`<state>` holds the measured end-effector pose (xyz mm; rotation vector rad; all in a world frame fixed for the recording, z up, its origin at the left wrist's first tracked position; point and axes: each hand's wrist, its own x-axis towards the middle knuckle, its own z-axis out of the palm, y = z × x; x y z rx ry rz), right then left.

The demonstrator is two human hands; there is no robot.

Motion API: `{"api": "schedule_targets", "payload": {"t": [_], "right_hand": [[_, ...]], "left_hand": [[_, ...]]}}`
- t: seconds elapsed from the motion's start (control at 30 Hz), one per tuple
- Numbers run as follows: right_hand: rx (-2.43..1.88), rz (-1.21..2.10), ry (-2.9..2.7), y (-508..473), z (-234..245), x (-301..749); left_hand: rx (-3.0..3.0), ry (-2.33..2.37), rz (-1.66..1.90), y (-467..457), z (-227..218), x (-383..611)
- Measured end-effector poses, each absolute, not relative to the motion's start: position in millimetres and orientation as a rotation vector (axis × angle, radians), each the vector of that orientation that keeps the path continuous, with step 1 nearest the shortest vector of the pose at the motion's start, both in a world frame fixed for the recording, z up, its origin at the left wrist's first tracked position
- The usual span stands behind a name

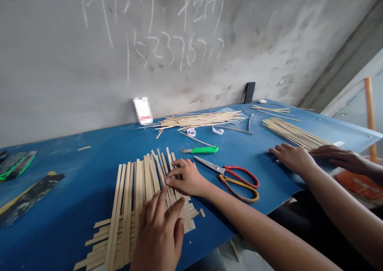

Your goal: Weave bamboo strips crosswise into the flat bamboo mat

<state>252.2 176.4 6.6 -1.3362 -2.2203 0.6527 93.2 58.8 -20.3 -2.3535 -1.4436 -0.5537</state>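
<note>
While bamboo strips [138, 183] lie crisscrossed on the blue tabletop [74, 175], left hand [158, 231] spread palm-down over them; right hand [188, 179] curled at right-side strips, pinch unclear; step seems straightening, next move calling for even spacing; scissors [220, 169] nearby

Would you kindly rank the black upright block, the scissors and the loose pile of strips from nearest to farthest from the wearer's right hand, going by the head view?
1. Scissors: just right of the right hand.
2. Loose pile of strips: beyond the hand, toward the wall.
3. Black upright block: farthest, against the wall, off to the right.
</note>
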Motion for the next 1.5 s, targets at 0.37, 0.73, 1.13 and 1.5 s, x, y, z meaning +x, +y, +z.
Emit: {"api": "schedule_targets", "payload": {"t": [0.37,0.73,1.13,1.5], "right_hand": [[-1.462,0.667,-2.132,178.4,9.3,228.8],[-1.335,0.534,-2.189,175.6,3.8,237.8],[-1.261,0.339,-2.361,182.5,-2.2,252.8],[-1.203,0.339,-2.369,186.6,-5.4,252.6]], "left_hand": [[-2.305,-1.342,-0.493,59.9,-23.7,88.9],[-2.298,-1.278,-0.482,63.9,-28.2,88.6],[-2.376,-1.472,-0.567,55.9,-20.9,95.8],[-2.276,-1.547,-0.604,55.9,-33.3,101.9]]}}
